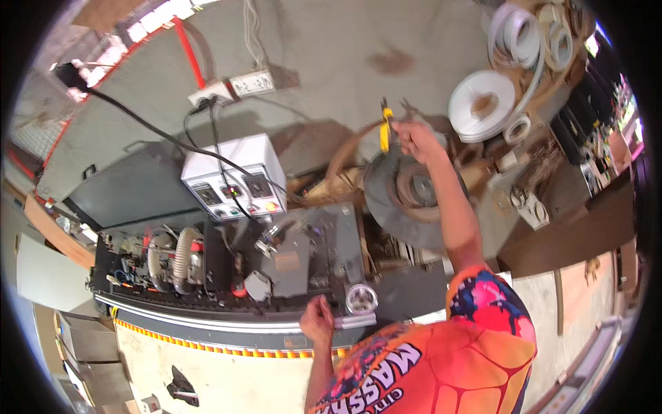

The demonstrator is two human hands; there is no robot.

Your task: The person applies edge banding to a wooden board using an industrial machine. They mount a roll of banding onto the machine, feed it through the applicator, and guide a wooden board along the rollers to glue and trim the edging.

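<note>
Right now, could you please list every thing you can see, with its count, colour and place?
Edge-banding machine: one, dark grey, centre.
Control box: one, white, on the machine, cables plugged in.
Power strip: one, white, on the floor above.
Banding rolls: several, white, upper right.
Large round disc: one, grey, right of the machine.
Yellow-handled tool: one, in the right hand.
Pale strip: one, at the machine's front edge.
Left hand: on the pale strip.
Right hand: raised, gripping the tool.
</note>
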